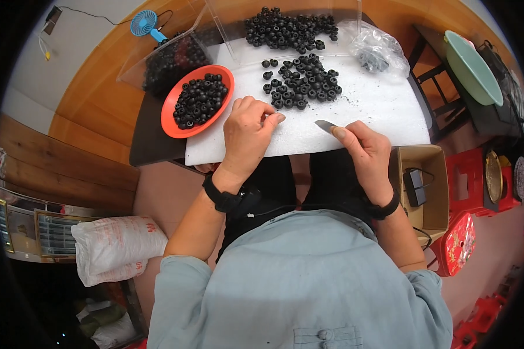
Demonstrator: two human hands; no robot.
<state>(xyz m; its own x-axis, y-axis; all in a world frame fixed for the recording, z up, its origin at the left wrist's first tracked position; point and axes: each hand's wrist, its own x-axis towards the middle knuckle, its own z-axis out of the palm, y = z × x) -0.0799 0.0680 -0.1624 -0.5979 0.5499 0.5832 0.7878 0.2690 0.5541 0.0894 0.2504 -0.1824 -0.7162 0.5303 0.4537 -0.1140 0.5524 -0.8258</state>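
My right hand [368,152] is closed around a small knife [325,125], its short blade pointing left over the white foam sheet [384,110]. To its left, my left hand [249,131] has its fingers curled and the thumb against the forefinger; whatever it may pinch is hidden. Beyond both hands lies a loose group of small round black parts with holes [308,84]. A red-orange bowl [230,96] full of similar black parts stands beside my left hand. Dark crumbs are scattered on the foam near the loose parts.
A larger heap of black parts [285,29] lies at the back, beside a clear plastic bag [381,49]. A clear bin [174,61] with more parts and a blue fan [144,24] stand back left. A cardboard box [422,186] and red stool [457,244] are at right.
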